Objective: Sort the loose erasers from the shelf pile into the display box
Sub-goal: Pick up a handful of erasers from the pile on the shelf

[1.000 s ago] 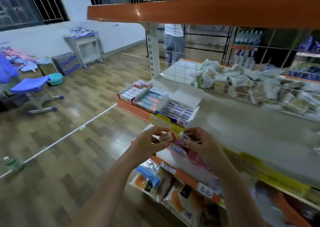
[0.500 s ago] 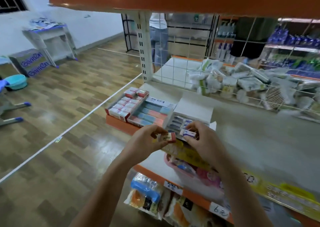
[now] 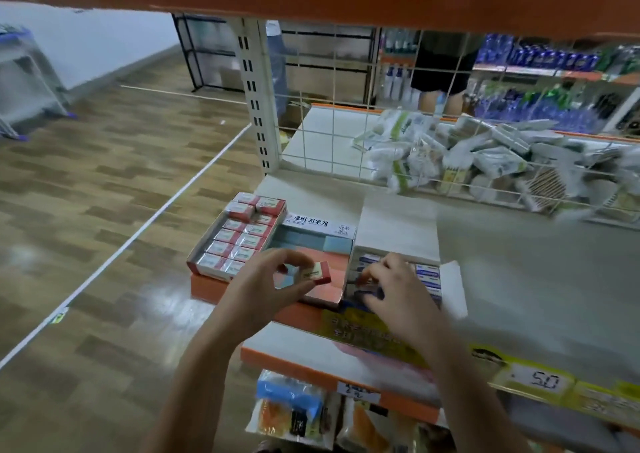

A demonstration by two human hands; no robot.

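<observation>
One red-sleeved eraser point(image 3: 318, 272) sits pinched in the left hand point(image 3: 266, 290), long axis pointing toward 4 o'clock. Right hand point(image 3: 398, 293) fingers curl into the display box point(image 3: 398, 244); whether they grip anything, I cannot tell.

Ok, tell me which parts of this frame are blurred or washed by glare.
Head view: the right hand is motion-smeared over the blue-label eraser box; the left hand and its red eraser stay fairly sharp; ceiling-light glare sheens the wood floor; the packets behind the wire grid are soft.

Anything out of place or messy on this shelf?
Yes: behind the white wire grid, white plastic-wrapped packets lie in a jumbled heap, not rows. The three open eraser display boxes in front look orderly.
</observation>
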